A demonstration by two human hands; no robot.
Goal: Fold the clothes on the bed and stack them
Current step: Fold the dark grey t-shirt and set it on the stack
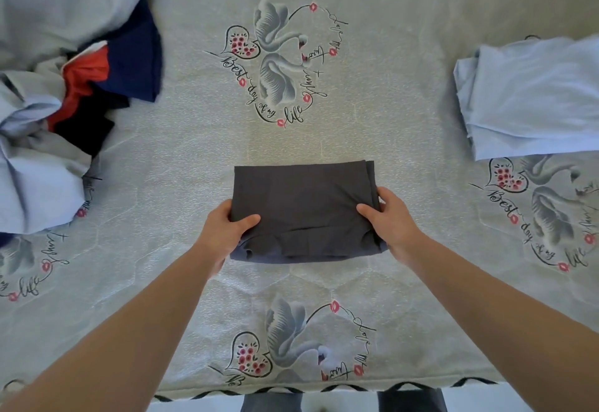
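Swan-print bed (194,159), open middle, hands (227,227) (389,217) gripping folded grey garment (301,204) side edges

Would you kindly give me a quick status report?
Left hand and right hand grip folded dark garment. Light blue stack at right. Path clear.

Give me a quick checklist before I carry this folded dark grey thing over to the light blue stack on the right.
1. Left hand grips the dark grey garment's left edge, thumb on top: ok.
2. Right hand grips its right edge, thumb on top: ok.
3. Garment folded to a compact rectangle: ok, though a lower layer peeks out along the near edge.
4. Light blue stack looks flat enough to take it: ok; its edges are slightly uneven.
5. Bedspread between garment and stack bare: ok.
6. Unfolded pile at left remains to be folded: not ok.
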